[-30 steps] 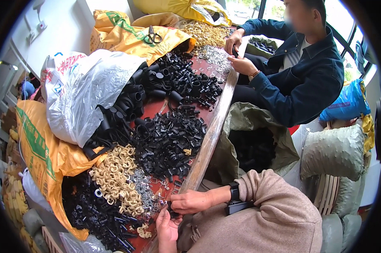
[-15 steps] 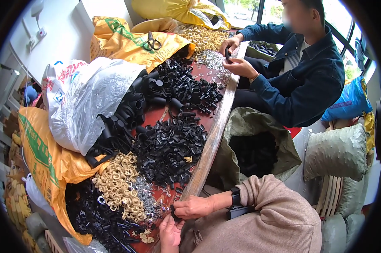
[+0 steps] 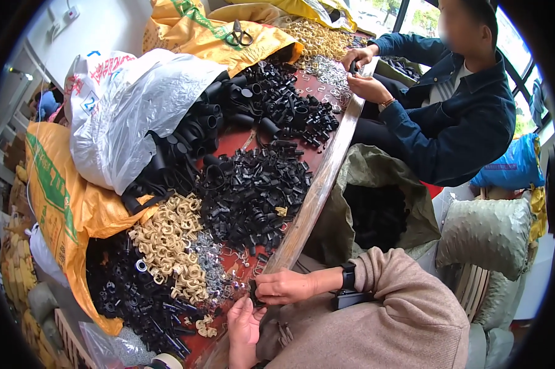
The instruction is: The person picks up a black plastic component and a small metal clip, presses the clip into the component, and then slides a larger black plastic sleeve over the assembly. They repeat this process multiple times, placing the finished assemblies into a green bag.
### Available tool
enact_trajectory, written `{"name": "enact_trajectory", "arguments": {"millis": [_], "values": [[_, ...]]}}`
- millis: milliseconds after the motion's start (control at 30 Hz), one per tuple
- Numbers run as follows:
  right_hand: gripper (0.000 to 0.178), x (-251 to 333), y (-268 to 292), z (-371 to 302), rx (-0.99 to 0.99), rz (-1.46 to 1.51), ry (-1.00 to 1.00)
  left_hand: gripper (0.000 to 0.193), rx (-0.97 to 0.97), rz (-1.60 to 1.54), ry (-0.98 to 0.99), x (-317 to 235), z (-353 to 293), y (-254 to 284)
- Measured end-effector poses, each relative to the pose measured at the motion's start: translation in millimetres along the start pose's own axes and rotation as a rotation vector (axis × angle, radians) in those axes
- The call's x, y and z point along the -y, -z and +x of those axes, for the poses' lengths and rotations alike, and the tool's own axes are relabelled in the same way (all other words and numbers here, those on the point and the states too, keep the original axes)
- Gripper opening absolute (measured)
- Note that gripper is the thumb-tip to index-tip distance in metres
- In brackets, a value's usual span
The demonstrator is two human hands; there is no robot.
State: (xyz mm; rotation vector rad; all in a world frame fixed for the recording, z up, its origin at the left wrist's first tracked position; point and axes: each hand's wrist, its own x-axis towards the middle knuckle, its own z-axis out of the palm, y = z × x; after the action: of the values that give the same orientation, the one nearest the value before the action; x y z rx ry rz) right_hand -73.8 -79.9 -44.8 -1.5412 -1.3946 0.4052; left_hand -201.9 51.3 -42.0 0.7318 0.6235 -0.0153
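Observation:
Close to the wooden table edge (image 3: 308, 215), my left hand (image 3: 245, 323) and my right hand (image 3: 282, 286) meet over a small black part (image 3: 254, 295). Fingers of both hands pinch it and cover most of it, so its exact shape is hidden. On the red table (image 3: 234, 142) beside them lie small metal pieces (image 3: 219, 270), a heap of beige plastic rings (image 3: 170, 246) and loose black plastic parts (image 3: 148, 307). Beyond these spreads a bigger pile of small black pieces (image 3: 256, 194).
Across the table edge a co-worker (image 3: 455, 117) handles a small dark part. An open green sack (image 3: 385, 160) of black parts stands between us. White (image 3: 136, 117) and orange sacks (image 3: 56, 197) spill parts on the left; scissors (image 3: 238, 38) rest on another sack.
The view has shifted slightly, moving the far table and co-worker to the right in the picture. My hands stay together on the black part, with only slight finger movement.

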Motion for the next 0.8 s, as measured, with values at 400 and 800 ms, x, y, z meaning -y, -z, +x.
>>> {"name": "enact_trajectory", "arguments": {"millis": [400, 800], "values": [[0.007, -3, 12, 11, -0.084, 0.114, -0.073, 0.030, 0.074, -0.032, 0.044, -8, 5, -13], [0.008, 8, -1, 16, 0.011, 0.062, -0.118, 0.026, 0.068, -0.128, 0.054, -1, -4, 5]]}}
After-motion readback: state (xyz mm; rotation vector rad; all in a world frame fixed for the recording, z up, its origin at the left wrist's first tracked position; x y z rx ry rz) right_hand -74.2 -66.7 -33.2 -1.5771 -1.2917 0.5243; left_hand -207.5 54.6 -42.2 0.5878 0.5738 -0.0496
